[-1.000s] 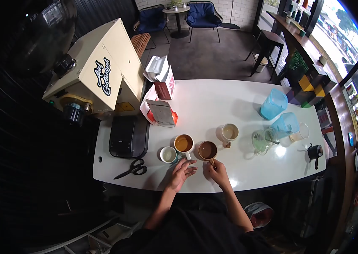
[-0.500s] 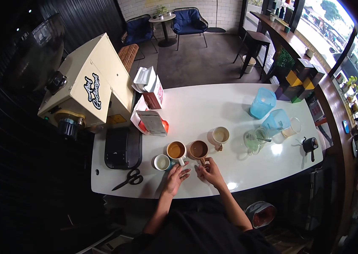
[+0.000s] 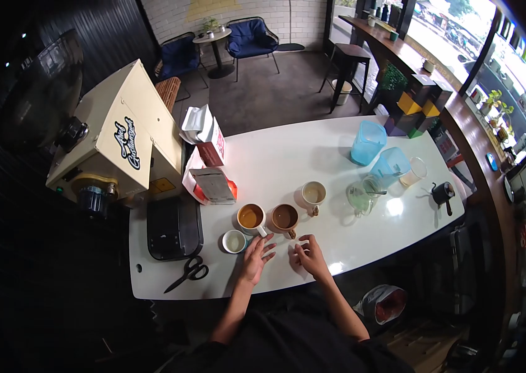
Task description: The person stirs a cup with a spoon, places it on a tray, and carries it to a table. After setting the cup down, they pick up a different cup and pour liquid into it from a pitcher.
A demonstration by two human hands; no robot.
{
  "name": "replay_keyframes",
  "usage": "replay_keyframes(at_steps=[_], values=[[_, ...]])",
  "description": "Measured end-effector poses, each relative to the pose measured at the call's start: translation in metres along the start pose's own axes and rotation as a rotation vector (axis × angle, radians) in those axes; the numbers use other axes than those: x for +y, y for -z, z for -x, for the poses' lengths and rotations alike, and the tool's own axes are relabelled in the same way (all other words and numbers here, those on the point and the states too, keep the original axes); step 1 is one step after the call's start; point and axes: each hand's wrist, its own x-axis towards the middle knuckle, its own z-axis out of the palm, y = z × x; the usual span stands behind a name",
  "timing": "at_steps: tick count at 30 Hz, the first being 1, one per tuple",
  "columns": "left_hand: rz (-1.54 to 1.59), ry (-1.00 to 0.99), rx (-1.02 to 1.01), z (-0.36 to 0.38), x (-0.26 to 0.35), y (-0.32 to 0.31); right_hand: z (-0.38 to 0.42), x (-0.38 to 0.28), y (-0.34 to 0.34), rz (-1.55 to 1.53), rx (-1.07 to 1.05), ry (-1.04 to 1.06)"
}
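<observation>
My left hand (image 3: 255, 258) lies with fingers spread, its fingertips right by the handle of a white cup holding orange-brown liquid (image 3: 250, 216). A brown cup with darker brown liquid (image 3: 284, 217) stands beside it, its handle pointing toward me. Just right of that handle is my right hand (image 3: 311, 256), fingers loosely bent and apart, with nothing in them. To the left of the white cup sits a small white cup (image 3: 234, 241) with pale contents. Behind and right of the brown cup is a pale cup (image 3: 314, 193), its handle also toward me.
Black scissors (image 3: 188, 273) lie at the front left, near a black scale-like device (image 3: 174, 230) and a cream machine (image 3: 127, 124). Bags (image 3: 210, 185) stand behind. Blue containers (image 3: 368, 143), a glass jug (image 3: 360, 197) and a small black pot (image 3: 442, 193) occupy the right side.
My right hand has let go of the brown cup's handle and drawn slightly back from it. The left hand stays beside the white cup. The whole view has shifted a little.
</observation>
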Motion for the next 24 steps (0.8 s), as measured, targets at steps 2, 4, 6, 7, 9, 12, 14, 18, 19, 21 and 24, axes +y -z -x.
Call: replay_keyframes(at_steps=[2, 4, 6, 7, 9, 12, 14, 18, 19, 21, 24], values=[[-0.012, 0.021, -0.009, 0.003, 0.001, 0.002, 0.005, 0.001, 0.000, 0.005, 0.025, -0.007], [-0.022, 0.061, -0.040, 0.010, 0.001, 0.007, 0.010, 0.002, 0.000, 0.037, 0.047, 0.022], [-0.064, 0.097, -0.085, 0.019, 0.002, 0.012, 0.013, 0.005, 0.001, 0.025, 0.072, 0.031], [-0.100, 0.125, -0.119, 0.024, 0.003, 0.015, 0.014, 0.007, 0.001, 0.017, 0.082, 0.042], [-0.110, 0.147, -0.124, 0.038, 0.007, 0.019, 0.019, 0.005, 0.002, -0.014, 0.110, 0.046], [-0.221, 0.098, -0.139, 0.051, 0.009, 0.034, 0.022, 0.004, 0.005, -0.080, 0.184, 0.052], [-0.239, 0.031, -0.101, 0.053, 0.009, 0.049, 0.023, 0.003, 0.006, -0.091, 0.223, 0.069], [-0.077, -0.158, 0.210, 0.051, 0.010, 0.067, 0.027, -0.003, 0.006, -0.089, 0.251, 0.113], [-0.011, -0.160, 0.249, 0.047, 0.010, 0.073, 0.029, -0.004, 0.006, -0.093, 0.250, 0.113], [-0.087, -0.225, 0.261, 0.044, 0.016, 0.070, 0.031, -0.004, 0.004, -0.085, 0.250, 0.110], [-0.256, -0.358, 0.265, 0.034, 0.015, 0.066, 0.035, -0.003, 0.001, -0.078, 0.258, 0.102]])
